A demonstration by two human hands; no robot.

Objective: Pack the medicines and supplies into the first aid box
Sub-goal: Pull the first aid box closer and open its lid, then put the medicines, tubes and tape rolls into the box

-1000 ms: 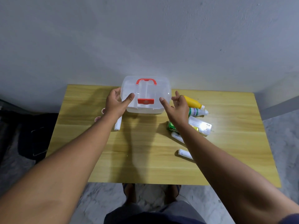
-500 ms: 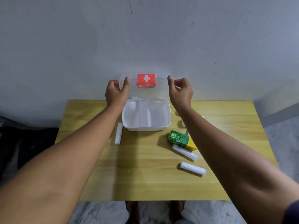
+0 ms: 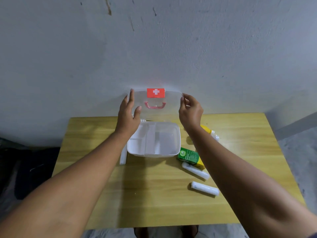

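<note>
The box (image 3: 153,140) sits open at the table's (image 3: 96,134) far middle. Both hands, left hand (image 3: 128,112) and right hand (image 3: 190,111), pinch the upright lid (image 3: 169,103) by its side edges. Thin clear plastic, it looks light, slick and slightly flexible; edge holds suit it best.

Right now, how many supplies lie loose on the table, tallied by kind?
White gauze rolls: 3
Green and yellow medicine carton: 1
Yellow bottle: 1
Total: 5 visible; the right arm may hide others.
</note>
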